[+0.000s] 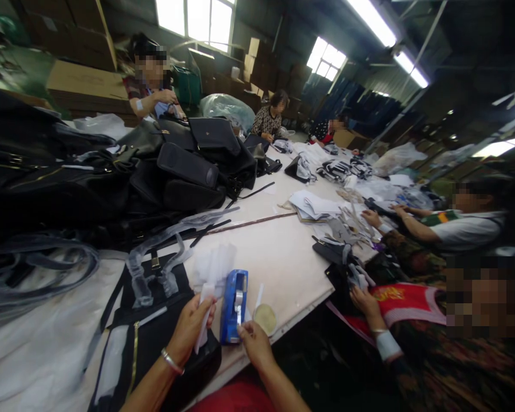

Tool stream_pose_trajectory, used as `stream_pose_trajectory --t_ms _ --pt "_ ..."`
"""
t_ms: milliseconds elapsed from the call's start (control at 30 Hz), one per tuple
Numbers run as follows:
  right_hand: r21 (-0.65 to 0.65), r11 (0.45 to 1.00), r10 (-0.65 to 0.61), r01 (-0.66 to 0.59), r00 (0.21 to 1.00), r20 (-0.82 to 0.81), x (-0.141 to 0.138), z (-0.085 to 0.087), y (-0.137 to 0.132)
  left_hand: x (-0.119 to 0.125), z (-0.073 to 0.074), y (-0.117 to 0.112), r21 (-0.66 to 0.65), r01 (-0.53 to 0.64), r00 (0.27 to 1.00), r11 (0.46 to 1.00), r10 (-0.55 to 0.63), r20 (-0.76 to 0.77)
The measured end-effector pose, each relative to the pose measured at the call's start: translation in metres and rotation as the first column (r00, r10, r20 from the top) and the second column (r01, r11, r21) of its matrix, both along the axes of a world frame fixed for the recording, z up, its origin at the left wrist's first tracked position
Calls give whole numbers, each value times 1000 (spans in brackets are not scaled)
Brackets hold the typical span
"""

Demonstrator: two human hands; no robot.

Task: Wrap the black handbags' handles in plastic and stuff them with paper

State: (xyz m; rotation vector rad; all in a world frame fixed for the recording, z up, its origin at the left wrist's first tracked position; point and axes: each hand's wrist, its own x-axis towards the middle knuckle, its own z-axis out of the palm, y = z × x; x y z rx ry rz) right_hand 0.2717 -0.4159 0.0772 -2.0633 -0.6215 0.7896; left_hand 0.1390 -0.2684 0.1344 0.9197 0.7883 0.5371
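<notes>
My left hand (191, 326), closed, grips a folded white strip (205, 300) of paper or thin foam over the lower end of a black backpack (154, 346). The backpack lies on the table with a gold zip and plastic-wrapped straps (141, 280). A blue tape dispenser (228, 303) stands just right of that hand. At its near end my right hand (257, 343) pinches a shiny piece of clear tape (239, 313). Beside the dispenser lies a yellowish round roll (265, 319). A pile of translucent white slips (217, 257) lies behind the dispenser.
Black bags (193, 166) are heaped at the left and back. Plastic-covered straps (38, 274) lie at left. White sheets (313, 203) are stacked farther along the table (283, 269). A co-worker in a red apron (407, 300) handles dark pieces close at right; other people work around the table.
</notes>
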Motion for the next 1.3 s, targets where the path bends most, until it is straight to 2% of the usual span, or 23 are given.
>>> stream_pose_trajectory --t_ms 100,233,300,367,467,600,800,1067,1200,1300 --pt "15 999 -42 42 998 -37 -9 -2 0 -2 -1 -1 -6 7 1000 1000 -7 3" --pt "59 994 -87 90 994 -60 -14 8 -3 -6 0 1 -30 -2 1000 1000 2 15" --pt "104 988 -95 113 982 -161 -18 13 -8 -6 1 2 -38 3 1000 999 -2 17" --pt "113 978 -123 177 920 -373 -23 15 -12 -6 2 3 -40 10 1000 999 -10 15" --pt "24 964 -197 266 768 -610 -29 9 -16 -6 2 3 -46 21 1000 999 -19 24" --pt "-56 957 -247 285 695 -676 -33 -2 -20 -7 2 5 -74 47 998 996 -43 54" --pt "-97 946 -287 309 658 -696 -37 -6 -25 -9 3 6 -97 47 998 994 -42 52" --pt "-126 956 -277 265 671 -688 -36 -17 -26 -5 2 7 -127 58 997 990 -51 55" --pt "-158 966 -258 204 767 -587 -37 -29 -28 -2 0 7 -116 85 995 990 -79 56" --pt "-161 977 -198 136 857 -476 -31 -24 -35 -2 -1 8 -115 103 994 988 -97 57"
